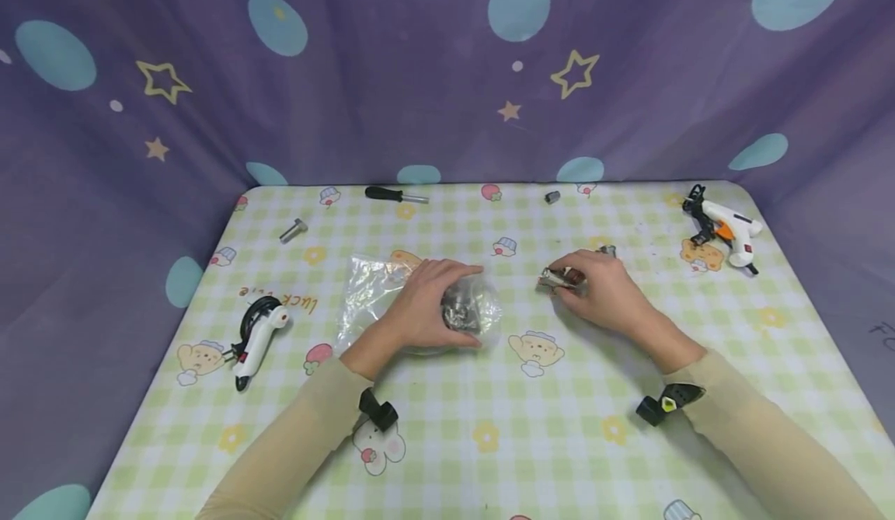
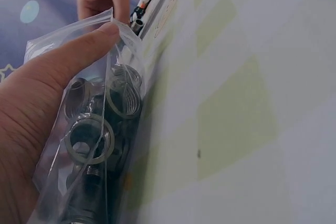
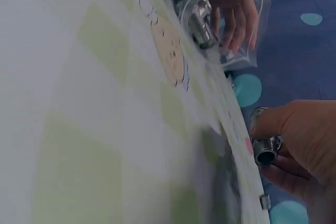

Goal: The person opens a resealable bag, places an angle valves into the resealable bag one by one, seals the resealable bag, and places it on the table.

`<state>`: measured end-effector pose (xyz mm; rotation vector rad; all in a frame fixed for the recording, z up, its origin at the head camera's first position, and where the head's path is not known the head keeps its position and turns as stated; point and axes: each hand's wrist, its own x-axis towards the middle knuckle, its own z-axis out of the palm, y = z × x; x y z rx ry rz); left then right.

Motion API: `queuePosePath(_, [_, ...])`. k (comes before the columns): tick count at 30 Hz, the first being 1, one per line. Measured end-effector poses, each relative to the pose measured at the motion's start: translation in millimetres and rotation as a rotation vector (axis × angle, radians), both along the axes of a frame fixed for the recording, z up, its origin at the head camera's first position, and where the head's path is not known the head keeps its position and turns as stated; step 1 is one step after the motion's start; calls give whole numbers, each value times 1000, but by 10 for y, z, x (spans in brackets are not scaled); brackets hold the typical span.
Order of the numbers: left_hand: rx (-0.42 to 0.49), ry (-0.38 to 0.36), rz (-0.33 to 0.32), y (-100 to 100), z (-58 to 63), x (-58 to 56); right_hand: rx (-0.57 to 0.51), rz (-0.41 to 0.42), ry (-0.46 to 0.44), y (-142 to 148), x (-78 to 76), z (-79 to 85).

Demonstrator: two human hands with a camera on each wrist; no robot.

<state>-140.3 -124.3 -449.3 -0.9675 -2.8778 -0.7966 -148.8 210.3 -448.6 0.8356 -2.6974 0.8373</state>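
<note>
Hands apart. We see the left hand [image 1: 425,307] clamped on a clear plastic bag [image 1: 367,291], shiny metal rings and fittings [image 2: 90,140] inside, mid-table. We have the right hand [image 1: 603,291] pinching a silver threaded metal fitting [image 3: 265,151], just right of the bag, not touching it. On the green-and-white checked table [image 1: 482,403] we log a white glue gun with orange trigger [image 1: 738,239] far right, a white-and-black handheld tool [image 1: 259,344] left, a black-handled screwdriver [image 1: 384,193] at the back.

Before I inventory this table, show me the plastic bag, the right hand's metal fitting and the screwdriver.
Plastic bag [image 1: 369,294]: head view, clear film.
Metal fitting [image 3: 263,147]: right wrist view, threaded end.
Screwdriver [image 1: 388,194]: head view, black handle.
</note>
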Motion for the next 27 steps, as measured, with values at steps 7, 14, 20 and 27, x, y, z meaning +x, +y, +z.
queuePosePath(7, [7, 7, -3, -6, 19, 4, -111, 88, -111, -350, 15, 67])
queuePosePath(14, [25, 8, -13, -11, 4, 0, -126, 185, -149, -714, 30, 51])
queuePosePath(20, [42, 11, -19, -10, 9, 5, -135, 172, -101, -940, 16, -18])
queuePosePath(27, [49, 9, -9, -18, -7, 7, -139, 115, -25, -1086, 8, -185])
